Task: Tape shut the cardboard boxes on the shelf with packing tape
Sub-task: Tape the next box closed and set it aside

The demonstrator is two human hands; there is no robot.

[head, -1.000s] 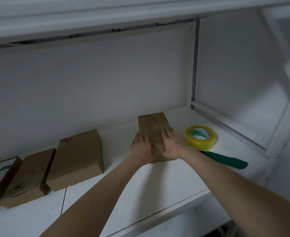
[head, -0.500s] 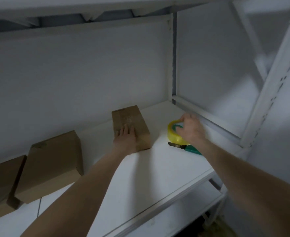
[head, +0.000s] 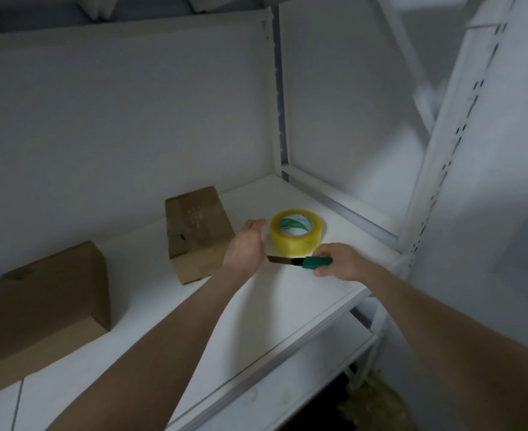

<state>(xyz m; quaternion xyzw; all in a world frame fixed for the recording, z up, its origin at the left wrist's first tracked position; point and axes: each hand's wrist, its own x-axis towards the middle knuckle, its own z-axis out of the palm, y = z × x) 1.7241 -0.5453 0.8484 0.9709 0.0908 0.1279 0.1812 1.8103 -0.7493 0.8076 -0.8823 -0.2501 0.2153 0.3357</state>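
Right hand grip: the right hand (head: 340, 264) has its fingers curled round the green-handled utility knife (head: 310, 262). The dark blade is exposed and points to nine o'clock.
Left hand: the left hand (head: 245, 248) is wide and relaxed and holds nothing. It stands at nine o'clock of the roll, just beside it; contact cannot be confirmed.
Tape: the yellow-tinted roll of clear packing tape (head: 296, 241) lies flat on the white shelf board (head: 287, 306), at twelve o'clock of the knife.
Box in work: the small brown cardboard box (head: 197, 231) sits at nine o'clock of the roll, beyond the left hand. Whether its seam is fully taped cannot be told.
Other stock: a larger brown cardboard box (head: 48, 306) sits at eight o'clock, well apart.
Step in hand, as judged: gathering tape and cutter.
Recommendation: the left hand should take the roll by its rim and find the free end. Turn the blade away from the left wrist, which it nearly meets.
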